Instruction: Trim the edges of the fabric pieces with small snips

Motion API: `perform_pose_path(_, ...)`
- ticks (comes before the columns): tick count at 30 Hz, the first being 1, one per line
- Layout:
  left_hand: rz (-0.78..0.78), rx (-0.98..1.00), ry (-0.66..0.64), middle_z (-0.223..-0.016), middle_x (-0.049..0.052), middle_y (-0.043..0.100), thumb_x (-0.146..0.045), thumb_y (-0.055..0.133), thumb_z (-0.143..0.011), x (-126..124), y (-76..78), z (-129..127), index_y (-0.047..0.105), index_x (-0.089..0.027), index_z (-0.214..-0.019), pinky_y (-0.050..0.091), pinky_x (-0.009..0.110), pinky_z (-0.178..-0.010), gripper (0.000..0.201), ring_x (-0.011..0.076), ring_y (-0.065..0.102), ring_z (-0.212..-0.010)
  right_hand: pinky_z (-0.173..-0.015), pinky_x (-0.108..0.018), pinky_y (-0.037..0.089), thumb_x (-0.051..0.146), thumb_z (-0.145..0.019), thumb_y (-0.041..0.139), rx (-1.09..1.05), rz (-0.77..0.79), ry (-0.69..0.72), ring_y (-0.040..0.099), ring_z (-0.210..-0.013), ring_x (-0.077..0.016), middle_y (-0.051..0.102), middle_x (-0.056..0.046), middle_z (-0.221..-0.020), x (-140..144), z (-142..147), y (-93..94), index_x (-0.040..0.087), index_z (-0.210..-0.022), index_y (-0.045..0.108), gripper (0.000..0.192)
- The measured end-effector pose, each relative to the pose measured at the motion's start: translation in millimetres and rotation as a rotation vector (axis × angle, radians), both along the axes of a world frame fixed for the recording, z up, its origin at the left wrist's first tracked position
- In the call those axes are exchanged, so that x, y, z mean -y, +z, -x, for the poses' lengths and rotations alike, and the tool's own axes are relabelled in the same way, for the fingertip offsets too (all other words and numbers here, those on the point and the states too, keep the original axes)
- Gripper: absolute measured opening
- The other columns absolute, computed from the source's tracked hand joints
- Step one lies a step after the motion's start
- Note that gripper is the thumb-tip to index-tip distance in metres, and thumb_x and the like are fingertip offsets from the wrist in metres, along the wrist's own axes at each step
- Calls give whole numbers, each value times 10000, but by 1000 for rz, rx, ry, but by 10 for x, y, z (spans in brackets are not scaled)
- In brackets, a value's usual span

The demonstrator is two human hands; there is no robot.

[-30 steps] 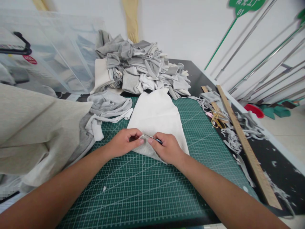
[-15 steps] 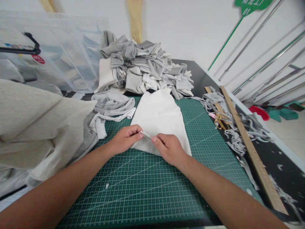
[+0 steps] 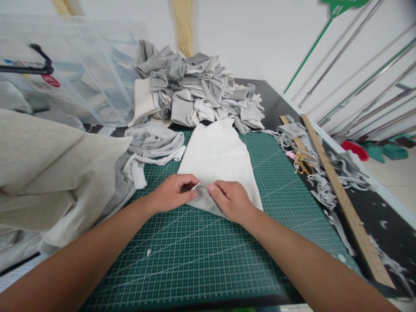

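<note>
A white fabric piece (image 3: 217, 151) lies flat on the green cutting mat (image 3: 201, 260), its near edge turned up to show a grey underside. My left hand (image 3: 172, 193) pinches that lifted edge at the left. My right hand (image 3: 232, 200) grips the same edge from the right, thumb on top. The fingertips of both hands nearly meet over the fold. Nothing else shows in either hand.
A heap of grey and white fabric pieces (image 3: 198, 91) sits behind the mat. Beige cloth (image 3: 48, 169) and grey strips (image 3: 152, 143) lie at the left, before a clear plastic bin (image 3: 74, 78). At the right are a wooden ruler (image 3: 344, 199), gold scissors (image 3: 302, 162) and scraps (image 3: 325, 186).
A thin tool with a blue handle showed in my right hand one second ago and is hidden now. The near fabric edge is lifted higher, showing more grey underside.
</note>
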State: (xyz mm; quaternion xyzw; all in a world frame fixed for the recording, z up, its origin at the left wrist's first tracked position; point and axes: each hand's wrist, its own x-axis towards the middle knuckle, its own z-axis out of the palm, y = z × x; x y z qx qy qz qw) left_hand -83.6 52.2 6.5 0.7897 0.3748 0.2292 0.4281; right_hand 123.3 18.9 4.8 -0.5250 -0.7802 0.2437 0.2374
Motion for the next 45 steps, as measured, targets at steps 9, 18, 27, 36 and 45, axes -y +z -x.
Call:
perform_pose_path(9, -112, -78, -45, -670, -39, 558, -251, 587, -819, -21, -64, 11, 657, -144, -846, 347, 194, -561, 130, 83, 475, -591, -514, -257, 240, 518, -946, 328, -30, 9, 7, 403, -514, -94, 445, 25, -530, 1, -19, -22, 188, -592, 438, 496)
perform_pose_path(18, -104, -60, -35, -714, -27, 593, -220, 528, -860, -32, -67, 13, 649, -152, -853, 377, 215, -631, 139, 103, 525, -656, -515, -255, 232, 509, -943, 351, -92, 24, 15, 396, -515, -90, 422, 33, -527, 7, -24, -18, 187, -596, 433, 480)
perform_pose_path(27, -8, 3, -7, -738, -30, 600, -251, 486, -890, -50, -88, 31, 639, -164, -892, 393, 213, -644, 175, 108, 535, -682, -517, -256, 234, 507, -944, 343, -106, 46, 4, 402, -518, -94, 426, 32, -530, 2, -28, 0, 187, -600, 440, 480)
perform_pose_path(36, -28, -35, 7, -643, -47, 510, -302, 484, -890, -45, -77, 35, 608, -152, -806, 340, 203, -573, 212, 93, 460, -605, -524, -260, 237, 520, -946, 326, -93, 61, -2, 408, -529, -101, 444, 25, -544, -9, -27, -14, 189, -610, 450, 488)
perform_pose_path(45, -43, -64, 21, -621, -40, 512, -355, 502, -885, -26, -66, 18, 630, -141, -784, 331, 202, -556, 269, 91, 450, -584, -522, -264, 206, 523, -946, 323, -5, 18, 20, 378, -509, -90, 417, 33, -513, 8, -21, -8, 185, -584, 418, 505)
